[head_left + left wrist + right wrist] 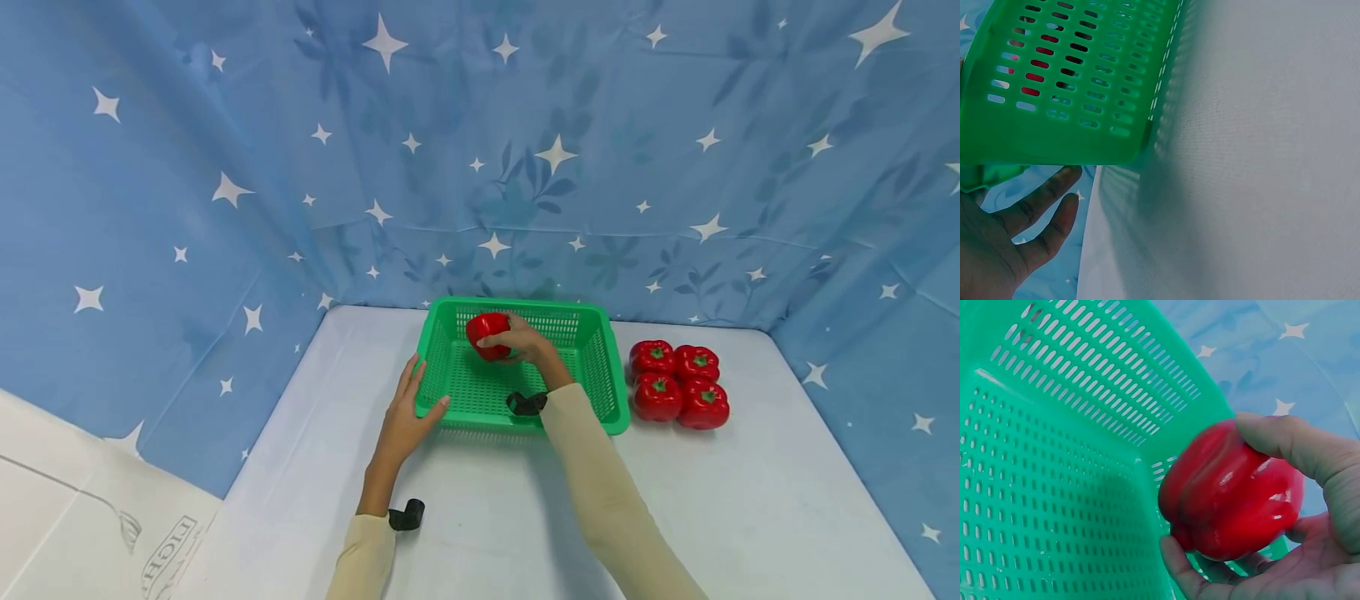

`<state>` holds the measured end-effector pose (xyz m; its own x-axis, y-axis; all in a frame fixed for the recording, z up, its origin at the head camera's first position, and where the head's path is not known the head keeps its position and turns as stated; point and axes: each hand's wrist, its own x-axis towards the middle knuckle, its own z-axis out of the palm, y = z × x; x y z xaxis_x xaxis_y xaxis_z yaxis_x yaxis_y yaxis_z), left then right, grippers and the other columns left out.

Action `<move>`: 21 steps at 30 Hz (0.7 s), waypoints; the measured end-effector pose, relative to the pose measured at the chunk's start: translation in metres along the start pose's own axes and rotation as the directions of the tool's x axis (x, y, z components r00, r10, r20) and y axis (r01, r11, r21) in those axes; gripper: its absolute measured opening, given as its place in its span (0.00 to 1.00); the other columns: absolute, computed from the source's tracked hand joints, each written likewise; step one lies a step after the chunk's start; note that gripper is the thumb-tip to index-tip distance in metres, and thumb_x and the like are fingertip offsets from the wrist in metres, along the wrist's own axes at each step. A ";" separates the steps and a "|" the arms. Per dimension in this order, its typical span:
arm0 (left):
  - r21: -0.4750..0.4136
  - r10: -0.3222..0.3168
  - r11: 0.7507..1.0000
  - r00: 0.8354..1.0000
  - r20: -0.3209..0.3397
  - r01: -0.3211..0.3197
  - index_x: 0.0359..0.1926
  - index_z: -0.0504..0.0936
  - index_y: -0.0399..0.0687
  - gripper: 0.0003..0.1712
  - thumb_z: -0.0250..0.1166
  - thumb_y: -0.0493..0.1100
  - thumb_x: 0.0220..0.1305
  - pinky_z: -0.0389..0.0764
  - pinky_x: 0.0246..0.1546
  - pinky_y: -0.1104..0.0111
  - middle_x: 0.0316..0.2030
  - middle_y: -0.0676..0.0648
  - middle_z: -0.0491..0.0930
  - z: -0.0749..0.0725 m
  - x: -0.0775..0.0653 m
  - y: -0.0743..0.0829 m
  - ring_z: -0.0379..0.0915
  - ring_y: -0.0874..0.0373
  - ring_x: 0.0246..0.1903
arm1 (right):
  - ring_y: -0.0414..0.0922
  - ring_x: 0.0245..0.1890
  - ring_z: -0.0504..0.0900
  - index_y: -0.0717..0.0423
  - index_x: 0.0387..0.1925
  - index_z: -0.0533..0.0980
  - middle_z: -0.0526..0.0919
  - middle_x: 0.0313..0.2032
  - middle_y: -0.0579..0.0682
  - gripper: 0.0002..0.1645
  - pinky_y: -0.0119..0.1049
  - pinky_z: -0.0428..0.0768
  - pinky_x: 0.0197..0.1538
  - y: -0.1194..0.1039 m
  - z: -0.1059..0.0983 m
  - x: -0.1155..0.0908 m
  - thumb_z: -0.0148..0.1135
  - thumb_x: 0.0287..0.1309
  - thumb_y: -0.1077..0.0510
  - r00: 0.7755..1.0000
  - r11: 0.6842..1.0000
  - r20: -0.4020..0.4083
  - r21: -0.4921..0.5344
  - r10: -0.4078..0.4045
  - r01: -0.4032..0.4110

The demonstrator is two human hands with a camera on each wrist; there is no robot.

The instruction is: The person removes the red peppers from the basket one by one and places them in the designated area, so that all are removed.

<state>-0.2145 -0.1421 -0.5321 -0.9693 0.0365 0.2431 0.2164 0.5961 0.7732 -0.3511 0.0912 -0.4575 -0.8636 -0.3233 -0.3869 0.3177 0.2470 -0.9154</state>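
A red bell pepper (1229, 494) is gripped between the thumb and curled fingers of my right hand (523, 340). In the head view that pepper (486, 333) is over the back left part of a green slotted plastic basket (480, 421). My left hand (407, 421) is at the basket's front left corner, its fingers extended along the rim and its thumb spread. From the left wrist view, the left fingers (1054, 228) look relaxed beside the basket wall (1054, 137); whether they touch it I cannot tell.
Several red bell peppers (678, 385) are grouped on the white table (757, 492), right of the basket. A blue curtain with white stars (525, 167) hangs behind the table and along both sides. Dark wrist cameras (407, 515) sit on both wrists.
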 end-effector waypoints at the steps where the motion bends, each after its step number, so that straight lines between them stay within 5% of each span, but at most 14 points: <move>1: -0.001 -0.001 1.000 1.000 -0.001 0.001 0.77 0.52 0.56 0.48 0.59 0.67 0.64 0.67 0.62 0.39 0.77 0.65 0.39 0.000 0.000 0.000 0.49 0.47 0.75 | 0.62 0.70 0.59 0.52 0.75 0.48 0.55 0.72 0.59 0.53 0.61 0.72 0.62 0.001 -0.001 -0.001 0.69 0.55 0.59 1.000 1.000 -0.003 0.012 -0.012 0.012; 14: -0.021 -0.005 1.000 1.000 0.003 0.005 0.77 0.53 0.54 0.48 0.60 0.66 0.64 0.66 0.62 0.39 0.76 0.65 0.39 -0.001 -0.004 -0.002 0.49 0.45 0.74 | 0.62 0.70 0.60 0.51 0.75 0.45 0.55 0.72 0.60 0.53 0.62 0.72 0.62 0.007 -0.011 -0.017 0.67 0.56 0.58 0.993 0.988 -0.058 0.109 -0.108 0.113; 21: -0.016 -0.003 1.000 1.000 0.014 0.003 0.77 0.51 0.55 0.48 0.59 0.65 0.64 0.66 0.62 0.39 0.77 0.64 0.39 -0.002 -0.001 0.001 0.49 0.45 0.74 | 0.60 0.69 0.61 0.49 0.74 0.47 0.56 0.71 0.57 0.49 0.64 0.68 0.64 0.002 -0.016 -0.030 0.64 0.60 0.58 0.976 0.944 -0.113 0.257 -0.184 0.208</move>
<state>-0.2126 -0.1430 -0.5305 -0.9714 0.0458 0.2328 0.2152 0.5830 0.7834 -0.3308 0.1164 -0.4455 -0.9460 -0.2576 -0.1965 0.2208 -0.0687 -0.9729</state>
